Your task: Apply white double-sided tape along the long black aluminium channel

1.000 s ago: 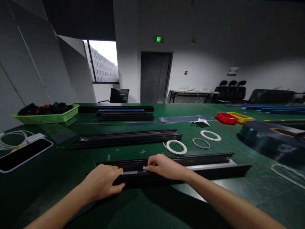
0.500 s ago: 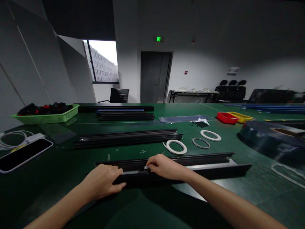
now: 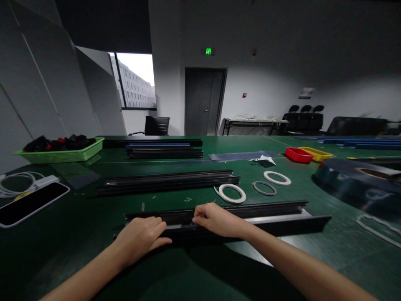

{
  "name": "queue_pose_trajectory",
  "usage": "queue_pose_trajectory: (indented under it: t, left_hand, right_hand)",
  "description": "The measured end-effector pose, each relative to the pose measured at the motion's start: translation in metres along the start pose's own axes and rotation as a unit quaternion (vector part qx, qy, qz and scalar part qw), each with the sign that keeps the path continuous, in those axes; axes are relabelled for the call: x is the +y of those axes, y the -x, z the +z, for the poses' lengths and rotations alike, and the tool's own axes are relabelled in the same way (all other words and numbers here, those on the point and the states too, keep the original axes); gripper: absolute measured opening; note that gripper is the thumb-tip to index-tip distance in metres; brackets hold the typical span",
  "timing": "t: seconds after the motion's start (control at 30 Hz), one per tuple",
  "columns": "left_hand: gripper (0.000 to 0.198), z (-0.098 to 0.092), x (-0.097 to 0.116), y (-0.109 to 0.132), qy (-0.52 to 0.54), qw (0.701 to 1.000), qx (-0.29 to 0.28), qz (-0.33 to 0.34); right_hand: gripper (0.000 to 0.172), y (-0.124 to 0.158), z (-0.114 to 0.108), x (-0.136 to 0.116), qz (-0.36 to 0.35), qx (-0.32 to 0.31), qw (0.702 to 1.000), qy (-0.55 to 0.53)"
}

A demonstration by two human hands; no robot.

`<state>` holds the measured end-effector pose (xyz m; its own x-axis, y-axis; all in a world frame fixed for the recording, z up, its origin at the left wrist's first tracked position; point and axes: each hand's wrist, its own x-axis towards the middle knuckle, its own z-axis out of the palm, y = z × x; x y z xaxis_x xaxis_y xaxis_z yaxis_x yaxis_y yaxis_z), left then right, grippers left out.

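Black rail point(image 3: 282, 226): laid lengthwise on the green worktop point(image 3: 62, 234), under both grips; its left end is covered by the left grip and its right end lies well off to the right of the right grip.
Left grip point(image 3: 140, 236): released and laid flat over the rail's left end, fingers stretched toward the right grip; nothing is clasped.
Right grip point(image 3: 216, 218): fingers curled, tips pressed down into the rail's channel; whether anything is pinched between them cannot be told.
Pale strip point(image 3: 275, 218): seen in the channel from the right grip out to the rail's right end, and again as a short length between the two grips.
Progress: the strip is judged seated along most of the rail; the stretch under and to the left of the right grip is judged unfinished.
Tape rings point(image 3: 233, 201): three, lying flat just beyond the right grip.
Paired rails point(image 3: 169, 180): laid parallel, beyond both grips.
Phone point(image 3: 31, 202): well to the left of the left grip, screen dark, a white cable point(image 3: 15, 179) beside it.
Film roll point(image 3: 344, 179): far to the right of the right grip.
Green basket point(image 3: 62, 155): far beyond the left grip, filled with dark parts.
Red tray point(image 3: 298, 155) and yellow tray point(image 3: 317, 154): side by side, far beyond the right grip.
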<state>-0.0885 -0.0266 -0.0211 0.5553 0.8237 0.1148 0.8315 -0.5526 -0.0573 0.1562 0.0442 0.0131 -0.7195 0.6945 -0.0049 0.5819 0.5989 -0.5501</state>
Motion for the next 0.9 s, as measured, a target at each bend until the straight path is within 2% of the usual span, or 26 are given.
queue_pose_trajectory:
  t: [0.23, 0.4, 0.53, 0.9]
  left_hand:
    - [0.034, -0.003, -0.007, 0.002, 0.027, 1.000, -0.013, 0.005]
    - [0.029, -0.009, -0.012, 0.006, 0.015, 0.998, -0.043, -0.045]
    - [0.030, -0.011, -0.014, 0.007, 0.006, 0.996, -0.054, -0.065]
    - [0.030, -0.014, -0.011, 0.007, 0.019, 0.996, -0.066, -0.059]
  right_hand:
    - [0.028, 0.004, -0.005, -0.003, -0.018, -0.002, 0.999, 0.040]
    - [0.029, 0.006, -0.008, -0.005, -0.025, -0.001, 0.998, 0.054]
    - [0.027, 0.004, -0.004, -0.004, -0.029, 0.001, 0.999, 0.039]
    - [0.023, 0.002, 0.001, 0.003, -0.022, -0.002, 1.000, 0.004]
